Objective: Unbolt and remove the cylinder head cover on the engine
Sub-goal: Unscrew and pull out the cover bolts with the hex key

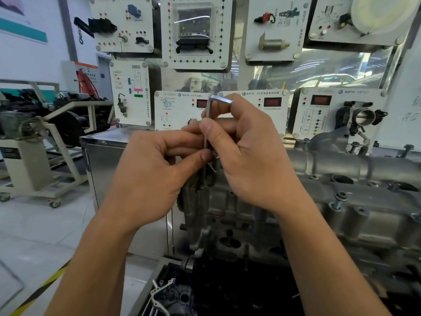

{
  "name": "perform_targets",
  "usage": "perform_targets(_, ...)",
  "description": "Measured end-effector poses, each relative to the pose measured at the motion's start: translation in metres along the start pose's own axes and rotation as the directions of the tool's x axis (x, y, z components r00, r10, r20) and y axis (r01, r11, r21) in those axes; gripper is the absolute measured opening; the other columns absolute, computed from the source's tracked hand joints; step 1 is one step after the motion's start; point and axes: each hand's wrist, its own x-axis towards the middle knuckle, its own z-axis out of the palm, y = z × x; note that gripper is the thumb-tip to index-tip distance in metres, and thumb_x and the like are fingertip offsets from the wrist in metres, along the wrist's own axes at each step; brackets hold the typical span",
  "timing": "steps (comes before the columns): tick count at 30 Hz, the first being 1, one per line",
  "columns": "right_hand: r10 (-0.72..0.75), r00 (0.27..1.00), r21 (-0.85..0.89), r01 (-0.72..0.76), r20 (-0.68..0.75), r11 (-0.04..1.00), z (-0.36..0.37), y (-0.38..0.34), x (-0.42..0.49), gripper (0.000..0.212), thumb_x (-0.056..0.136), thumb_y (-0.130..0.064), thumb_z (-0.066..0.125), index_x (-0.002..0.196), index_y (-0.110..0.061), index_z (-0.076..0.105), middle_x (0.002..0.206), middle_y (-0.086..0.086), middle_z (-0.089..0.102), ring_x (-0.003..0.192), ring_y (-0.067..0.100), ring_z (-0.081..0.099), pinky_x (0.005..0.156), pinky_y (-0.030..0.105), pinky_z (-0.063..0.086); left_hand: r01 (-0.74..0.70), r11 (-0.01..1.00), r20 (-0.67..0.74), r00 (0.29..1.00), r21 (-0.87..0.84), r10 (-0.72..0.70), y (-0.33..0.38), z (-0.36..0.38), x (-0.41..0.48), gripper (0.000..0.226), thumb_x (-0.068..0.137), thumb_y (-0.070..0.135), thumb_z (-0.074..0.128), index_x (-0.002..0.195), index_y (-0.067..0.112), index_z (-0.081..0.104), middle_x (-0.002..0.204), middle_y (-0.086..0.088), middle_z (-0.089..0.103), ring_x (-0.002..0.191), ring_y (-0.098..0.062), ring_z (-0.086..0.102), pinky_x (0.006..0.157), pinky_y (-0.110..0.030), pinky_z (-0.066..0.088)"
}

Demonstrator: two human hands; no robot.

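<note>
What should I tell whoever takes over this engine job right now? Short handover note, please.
Left hand: pinches the hex key low on its shaft.
Right hand: pinches the shaft higher up, below the bend.
The key stands upright, tip down at the left end of the cylinder head cover.
Done: a near-edge bolt stands raised, so it is likely loosened.
Left: finish the fastener under the key, pull out the others, then lift the cover off. It is not yet removed.
</note>
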Motion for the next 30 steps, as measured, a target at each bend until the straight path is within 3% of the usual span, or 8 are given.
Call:
perform_targets(6,0.013,0.998,0.035,-0.011,-0.055,0.999,0.002,0.000,0.000,0.002,0.093,-0.013,0.067,0.094,-0.011,0.067,0.081,0.003,0.077,0.075,0.017,0.074,0.074,0.041,0.061,0.057,0.998,-0.088,0.995,0.025,-0.055,0.002,0.000,-0.002,0.023,0.068,0.038,0.072,0.088,0.028,0.076,0.078,0.010,0.077,0.075,-0.009,0.075,0.072,-0.029,0.062)
perform_targets(10,0.017,0.987,0.159,0.009,-0.163,0.987,0.002,-0.006,-0.001,0.015,0.092,-0.021,0.068,0.085,-0.009,0.073,0.077,0.007,0.075,0.070,0.022,0.073,0.065,0.035,0.062,0.090,0.996,-0.150,0.985,0.002,-0.089,0.003,0.006,-0.002,0.023,0.061,0.039,0.073,0.079,0.024,0.073,0.069,0.007,0.075,0.062,-0.010,0.072,0.064,-0.027,0.062)
perform_targets(15,0.290,0.950,0.496,-0.196,-0.118,0.846,0.005,-0.012,0.006,0.037,0.097,-0.036,0.058,0.072,-0.012,0.072,0.068,0.007,0.072,0.062,0.018,0.068,0.054,0.023,0.053,0.064,0.997,-0.230,0.971,-0.041,-0.072,0.002,0.019,-0.003,0.025,0.059,0.028,0.078,0.069,0.009,0.066,0.066,-0.007,0.070,0.058,-0.023,0.066,0.059,-0.025,0.059)
perform_targets(18,0.277,0.955,0.445,-0.205,-0.103,0.872,0.008,-0.010,0.012,0.028,0.093,-0.031,0.066,0.072,-0.012,0.071,0.066,0.004,0.070,0.061,0.014,0.066,0.057,0.020,0.050,0.054,0.997,-0.275,0.959,-0.047,-0.065,0.001,0.024,-0.002,0.033,0.060,0.032,0.076,0.071,0.003,0.063,0.066,-0.009,0.065,0.051,-0.010,0.057,0.053,-0.017,0.054)
perform_targets(21,0.183,0.971,0.340,-0.123,-0.151,0.932,0.008,-0.006,0.007,0.007,0.083,-0.011,0.077,0.082,-0.006,0.073,0.069,0.005,0.073,0.063,0.012,0.069,0.061,0.020,0.055,0.081,0.995,-0.300,0.949,-0.062,-0.096,-0.002,0.023,-0.002,0.039,0.057,0.040,0.078,0.077,0.009,0.065,0.066,-0.008,0.066,0.053,-0.008,0.058,0.052,-0.014,0.050)
perform_targets(26,0.045,0.966,0.090,-0.022,-0.255,0.996,0.011,-0.001,-0.006,0.007,0.083,-0.008,0.078,0.077,-0.011,0.075,0.069,-0.003,0.073,0.064,0.007,0.070,0.061,0.019,0.056,0.076,0.997,-0.291,0.954,0.007,-0.071,-0.006,0.024,-0.007,0.015,0.071,0.029,0.076,0.083,0.022,0.072,0.068,0.003,0.070,0.055,-0.003,0.060,0.051,-0.014,0.048)
perform_targets(28,0.033,0.963,0.039,-0.024,-0.267,0.999,0.012,-0.001,-0.007,0.014,0.086,-0.011,0.075,0.074,-0.018,0.073,0.067,-0.009,0.071,0.063,0.002,0.067,0.061,0.017,0.053,0.040,0.996,-0.228,0.973,0.085,-0.020,-0.005,0.026,-0.011,0.010,0.084,0.026,0.072,0.094,0.029,0.075,0.078,0.013,0.072,0.066,-0.001,0.063,0.056,-0.010,0.045)
perform_targets(30,0.033,0.965,0.017,-0.030,-0.259,0.999,0.010,0.000,-0.007,0.014,0.089,-0.012,0.072,0.076,-0.017,0.074,0.068,-0.010,0.072,0.065,0.002,0.067,0.062,0.017,0.053,0.012,0.990,-0.160,0.987,0.142,0.011,-0.004,0.025,-0.012,0.019,0.095,0.024,0.063,0.105,0.035,0.074,0.097,0.017,0.072,0.089,-0.005,0.066,0.071,-0.017,0.047)
